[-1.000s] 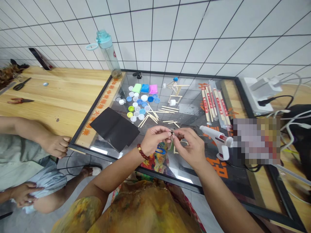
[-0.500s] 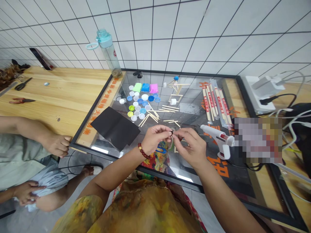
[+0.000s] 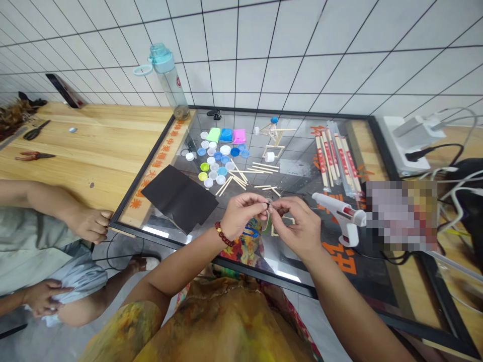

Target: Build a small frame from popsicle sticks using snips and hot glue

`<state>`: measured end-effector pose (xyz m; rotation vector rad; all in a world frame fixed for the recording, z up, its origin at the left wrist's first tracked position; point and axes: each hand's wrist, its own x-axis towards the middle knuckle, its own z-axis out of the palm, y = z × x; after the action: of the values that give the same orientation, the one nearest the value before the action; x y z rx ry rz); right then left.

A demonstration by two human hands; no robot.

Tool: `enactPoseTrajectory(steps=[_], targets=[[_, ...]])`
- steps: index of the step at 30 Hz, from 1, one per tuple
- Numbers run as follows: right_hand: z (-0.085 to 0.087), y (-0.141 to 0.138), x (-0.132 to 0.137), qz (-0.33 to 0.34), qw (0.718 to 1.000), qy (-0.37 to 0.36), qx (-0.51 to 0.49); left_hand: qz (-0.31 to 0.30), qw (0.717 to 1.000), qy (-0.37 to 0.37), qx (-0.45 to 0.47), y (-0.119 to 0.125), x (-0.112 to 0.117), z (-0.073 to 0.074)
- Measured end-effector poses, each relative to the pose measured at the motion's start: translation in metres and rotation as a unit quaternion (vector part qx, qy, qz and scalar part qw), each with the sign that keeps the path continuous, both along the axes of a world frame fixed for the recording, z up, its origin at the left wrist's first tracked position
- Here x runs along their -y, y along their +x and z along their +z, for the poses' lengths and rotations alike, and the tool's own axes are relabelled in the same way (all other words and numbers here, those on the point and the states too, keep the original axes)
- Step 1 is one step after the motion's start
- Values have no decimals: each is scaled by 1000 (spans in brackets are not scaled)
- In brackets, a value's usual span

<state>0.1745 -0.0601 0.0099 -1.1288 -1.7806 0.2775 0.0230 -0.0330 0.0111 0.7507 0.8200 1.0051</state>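
Over the glass tabletop, my left hand (image 3: 241,213) and my right hand (image 3: 298,221) meet fingertip to fingertip. Both pinch a tiny black piece (image 3: 268,205), mostly hidden by the fingers, so its kind is unclear. A frame of pale sticks (image 3: 289,221) lies on the glass, partly behind my right hand. Blue scissor-like handles (image 3: 251,232) show below my left hand. Beyond the hands are several loose wooden sticks (image 3: 237,178). Black paper (image 3: 179,198) lies to the left, and a white glue gun (image 3: 341,216) rests to the right.
Bottle caps (image 3: 213,167) and colored clay packs (image 3: 226,134) sit further back beside a small stick structure (image 3: 273,138). Wrapped chopsticks (image 3: 337,158) lie at the right, near a power strip (image 3: 402,143). A tall bottle (image 3: 169,80) stands at the back. Another person's hand (image 3: 90,226) rests at the left edge.
My hands stay in almost the same place, still pinching the tiny black piece. The fingers of my right hand have shifted very slightly; the objects on the table have not moved.
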Motion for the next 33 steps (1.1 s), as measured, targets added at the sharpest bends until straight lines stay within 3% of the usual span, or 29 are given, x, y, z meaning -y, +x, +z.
enactPoseTrajectory(steps=[27,33], targets=[[1,0,0,17,1000,-16,-10,-3,1000,-20,-12,-1,0,2],[3,-1,-1,14,995,-74,-60,-1,1000,2,-21,0,0,1]])
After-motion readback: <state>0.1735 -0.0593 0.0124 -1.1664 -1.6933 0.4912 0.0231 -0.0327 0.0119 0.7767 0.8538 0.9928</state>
